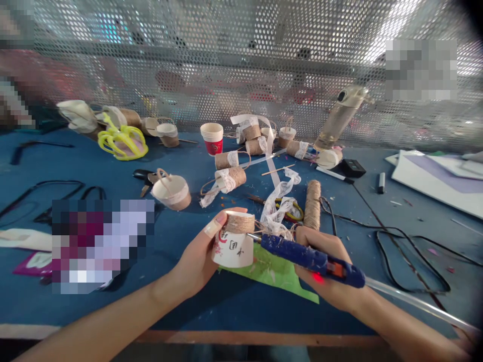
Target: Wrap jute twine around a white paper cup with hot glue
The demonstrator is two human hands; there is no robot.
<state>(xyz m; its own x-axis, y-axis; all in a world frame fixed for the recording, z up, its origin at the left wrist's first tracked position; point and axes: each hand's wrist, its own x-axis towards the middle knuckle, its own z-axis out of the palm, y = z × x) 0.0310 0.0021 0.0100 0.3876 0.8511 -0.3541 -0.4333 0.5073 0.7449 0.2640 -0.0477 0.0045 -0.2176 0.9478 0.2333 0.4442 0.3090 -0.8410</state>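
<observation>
A white paper cup [233, 250] with dark characters and a red print is gripped in my left hand [206, 249], tilted, with twine [240, 223] wound round its upper part. My right hand [328, 261] is wrapped round a blue glue gun [305, 255] with a red light and a clear glue stick at its rear. The gun's metal tip is at the lower edge of the twine. Loose twine runs from the cup toward my right hand. Below them lies a green sheet [277, 271]. Behind my right hand stands a twine roll [312, 203].
Several twine-wrapped cups [171, 192] with lace lie across the blue table [124, 311]. Farther back are a red cup [212, 139], a yellow woven basket [123, 142] and a bottle [339, 118]. Lace [279, 201] and scissors [293, 210] lie mid-table; a black cable [388, 266] curls at right.
</observation>
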